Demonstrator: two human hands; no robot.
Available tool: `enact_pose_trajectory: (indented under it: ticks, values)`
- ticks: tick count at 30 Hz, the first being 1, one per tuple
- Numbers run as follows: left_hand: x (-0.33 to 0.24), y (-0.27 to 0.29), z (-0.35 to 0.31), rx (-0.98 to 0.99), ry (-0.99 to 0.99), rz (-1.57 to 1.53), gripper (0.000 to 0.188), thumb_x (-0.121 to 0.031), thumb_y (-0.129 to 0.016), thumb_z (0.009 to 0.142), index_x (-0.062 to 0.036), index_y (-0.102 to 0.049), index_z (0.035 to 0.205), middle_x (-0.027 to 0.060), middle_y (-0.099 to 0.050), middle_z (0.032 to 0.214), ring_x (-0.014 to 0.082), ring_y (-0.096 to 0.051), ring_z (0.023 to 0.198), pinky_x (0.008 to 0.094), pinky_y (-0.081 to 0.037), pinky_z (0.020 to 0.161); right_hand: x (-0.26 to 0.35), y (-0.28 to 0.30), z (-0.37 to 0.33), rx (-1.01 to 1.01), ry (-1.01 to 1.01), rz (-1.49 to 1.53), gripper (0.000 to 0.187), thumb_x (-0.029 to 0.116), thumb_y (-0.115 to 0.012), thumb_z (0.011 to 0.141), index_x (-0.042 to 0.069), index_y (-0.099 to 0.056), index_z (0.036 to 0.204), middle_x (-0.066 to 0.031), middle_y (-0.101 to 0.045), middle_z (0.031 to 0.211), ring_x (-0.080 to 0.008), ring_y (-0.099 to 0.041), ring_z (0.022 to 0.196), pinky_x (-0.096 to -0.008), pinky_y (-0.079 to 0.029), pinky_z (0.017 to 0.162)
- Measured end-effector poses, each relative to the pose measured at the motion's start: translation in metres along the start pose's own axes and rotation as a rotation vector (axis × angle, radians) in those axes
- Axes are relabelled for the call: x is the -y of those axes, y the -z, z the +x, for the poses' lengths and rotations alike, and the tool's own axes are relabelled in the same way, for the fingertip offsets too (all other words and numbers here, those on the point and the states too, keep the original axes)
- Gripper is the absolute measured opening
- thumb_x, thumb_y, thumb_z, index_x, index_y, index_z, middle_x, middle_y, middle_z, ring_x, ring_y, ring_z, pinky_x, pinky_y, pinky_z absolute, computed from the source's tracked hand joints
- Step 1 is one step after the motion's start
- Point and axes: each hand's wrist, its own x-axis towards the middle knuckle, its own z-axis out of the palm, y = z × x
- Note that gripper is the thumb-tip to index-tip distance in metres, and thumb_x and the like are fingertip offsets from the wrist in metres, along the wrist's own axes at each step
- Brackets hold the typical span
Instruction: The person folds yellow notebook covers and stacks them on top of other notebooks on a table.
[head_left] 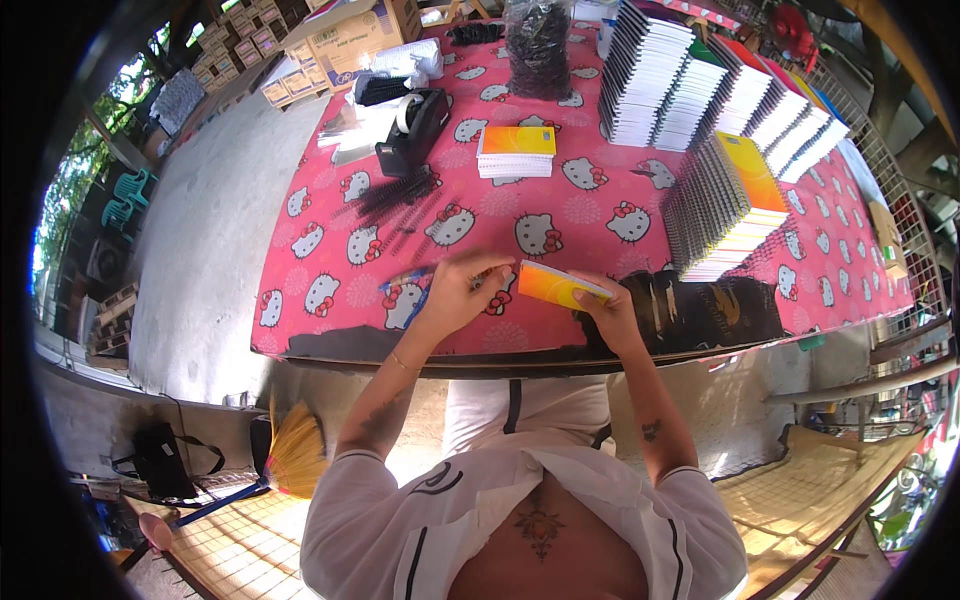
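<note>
My right hand [612,312] grips a small orange-and-yellow notebook [552,284] by its right end, just above the near edge of the table. At the notebook's left end is my left hand [466,292], its fingers curled into a pinch; whatever may be between them is too small to make out. Partly hidden beside the left wrist lies a blue-handled tool [416,303]. Loose black spiral coils [395,195] are scattered beyond that hand. Farther off, a short pile of matching orange-and-yellow notebooks [516,165] rests on the pink cloth.
A pink patterned cloth [590,215] covers the table. A black tape dispenser [412,135] stands at the far left, a clear bag of black coils [538,55] at the back. Tall stacks of spiral notebooks [735,205] line the right. Cardboard boxes [350,45] sit beyond the far left corner.
</note>
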Motion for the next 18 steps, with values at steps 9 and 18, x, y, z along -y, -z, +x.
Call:
enact_pose_trajectory:
  ticks: [9,18]
  values:
    - [0.003,-0.003,0.004,0.067,-0.076,0.103,0.024,-0.011,-0.071,0.092,-0.0035,-0.068,0.114,0.0141,-0.066,0.086,0.0231,-0.064,0.068,0.0343,-0.051,0.063,0.003,0.001,-0.001,0.029,-0.005,0.018,0.031,0.012,-0.065,0.099,-0.001,-0.066,0.127,-0.0045,-0.071,0.111,-0.008,-0.063,0.097,-0.0239,-0.051,0.086]
    - [-0.014,-0.009,0.02,0.246,-0.132,0.528,0.049,-0.031,-0.068,0.092,-0.0071,-0.056,0.133,0.0138,-0.055,0.131,0.0307,-0.058,0.11,0.0462,-0.046,0.091,0.005,-0.001,-0.002,-0.008,0.003,0.021,0.029,0.012,-0.064,0.1,-0.002,-0.067,0.125,-0.0051,-0.071,0.111,-0.0084,-0.063,0.098,-0.0246,-0.052,0.087]
